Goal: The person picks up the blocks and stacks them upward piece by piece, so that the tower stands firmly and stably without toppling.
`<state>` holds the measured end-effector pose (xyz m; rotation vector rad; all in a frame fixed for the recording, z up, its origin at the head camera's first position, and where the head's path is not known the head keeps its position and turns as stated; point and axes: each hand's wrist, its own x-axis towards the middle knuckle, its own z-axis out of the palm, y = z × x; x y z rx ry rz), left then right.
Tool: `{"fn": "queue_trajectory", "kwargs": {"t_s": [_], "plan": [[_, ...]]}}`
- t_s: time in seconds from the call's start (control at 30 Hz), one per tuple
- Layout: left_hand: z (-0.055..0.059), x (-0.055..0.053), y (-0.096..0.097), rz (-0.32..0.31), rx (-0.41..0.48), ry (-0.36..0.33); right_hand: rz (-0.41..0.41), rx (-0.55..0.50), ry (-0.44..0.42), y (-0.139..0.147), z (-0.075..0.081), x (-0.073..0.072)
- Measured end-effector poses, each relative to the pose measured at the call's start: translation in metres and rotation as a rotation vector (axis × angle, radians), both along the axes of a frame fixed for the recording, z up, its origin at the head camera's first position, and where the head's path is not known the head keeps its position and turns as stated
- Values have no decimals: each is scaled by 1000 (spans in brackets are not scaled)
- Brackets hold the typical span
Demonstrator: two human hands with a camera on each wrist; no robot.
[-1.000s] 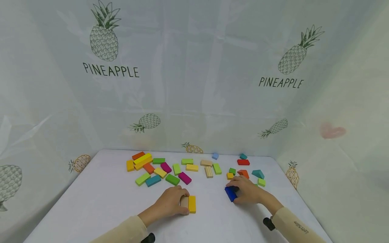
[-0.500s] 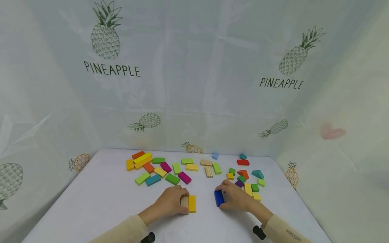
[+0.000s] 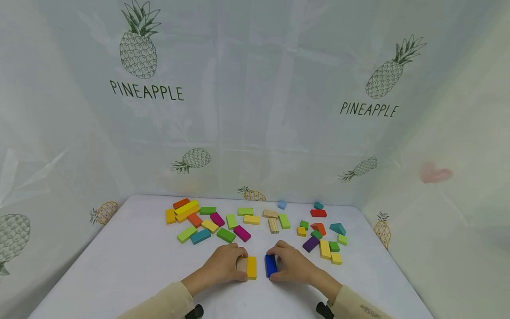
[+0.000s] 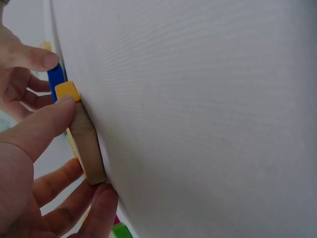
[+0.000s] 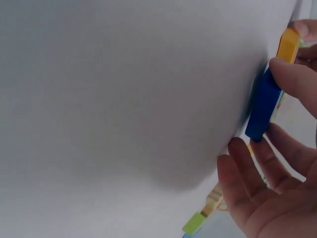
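At the front middle of the table, my left hand (image 3: 223, 265) grips a plain wooden block (image 3: 241, 264) by its two ends. Flush against that block's right side lies a yellow block (image 3: 251, 268); in the left wrist view the thumb reaches the edge of the yellow block (image 4: 67, 90). My right hand (image 3: 295, 266) pinches a dark blue block (image 3: 270, 266) between thumb and fingers, a small gap to the right of the yellow one. The right wrist view has the thumb on one end of the blue block (image 5: 265, 106) and fingertips at its other end.
Several coloured blocks lie scattered at the back left, with a yellow pair (image 3: 187, 211) among them. More blocks sit at the back right, including a purple block (image 3: 311, 244) and a teal triangle (image 3: 338, 228). A pineapple-print curtain (image 3: 255, 110) stands behind the white table (image 3: 119, 266).
My right hand has slid the blue block leftward toward the yellow one, uncovering the purple block and the yellow and green blocks at the right. The left hand has stayed in place.
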<state>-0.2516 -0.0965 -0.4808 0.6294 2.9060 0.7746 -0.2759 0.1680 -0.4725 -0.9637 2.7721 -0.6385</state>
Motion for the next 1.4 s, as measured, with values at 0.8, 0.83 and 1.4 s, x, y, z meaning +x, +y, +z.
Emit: {"fn": "queue_trajectory", "kwargs": {"t_s": [0.8,0.83,1.4], "plan": [[-2,-3,-1,-11,7,22,-50,36,24,-30,-6,5],[-2,-3,-1,-11,6,22,-50,39,21,-30,-6,5],[-5,-6,-7,-22,39,-7,-42,38,27,-37,-8,2]]}}
